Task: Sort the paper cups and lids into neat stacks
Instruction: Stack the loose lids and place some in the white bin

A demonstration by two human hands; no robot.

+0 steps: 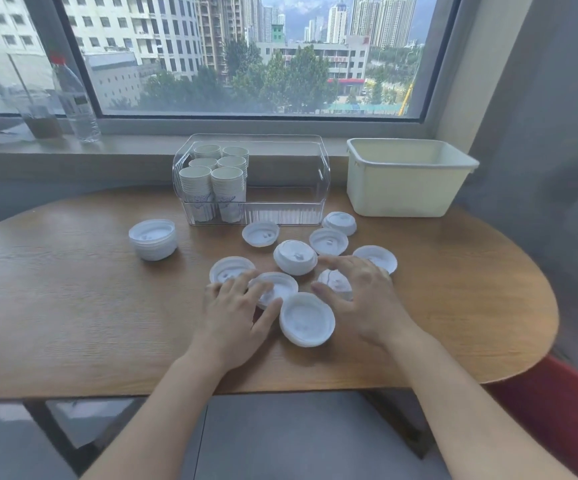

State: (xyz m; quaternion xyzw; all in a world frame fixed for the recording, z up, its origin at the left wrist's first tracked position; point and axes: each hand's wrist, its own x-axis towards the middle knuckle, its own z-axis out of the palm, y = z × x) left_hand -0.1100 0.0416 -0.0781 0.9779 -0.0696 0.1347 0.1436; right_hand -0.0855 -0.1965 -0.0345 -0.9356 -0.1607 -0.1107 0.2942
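Fingers of both hands, left (237,315) and right (363,299), lie spread and relaxed over loose lids (329,241) mid-table, gripping nothing; cups (211,178) already stand stacked in the bin (320,188), one lid stack (152,239) done.

White lids (307,318) are seen on a brown wood-grain tabletop (72,306); white cups (195,188) bear blue markings; the bin (405,178) is pale cream.

Six stacks of paper cups (213,178) in one clear bin (322,174); one stack of lids (152,239) set apart; nine loose lids or small lid piles (307,318); one cream tub (407,178); one water bottle (72,98); two hands
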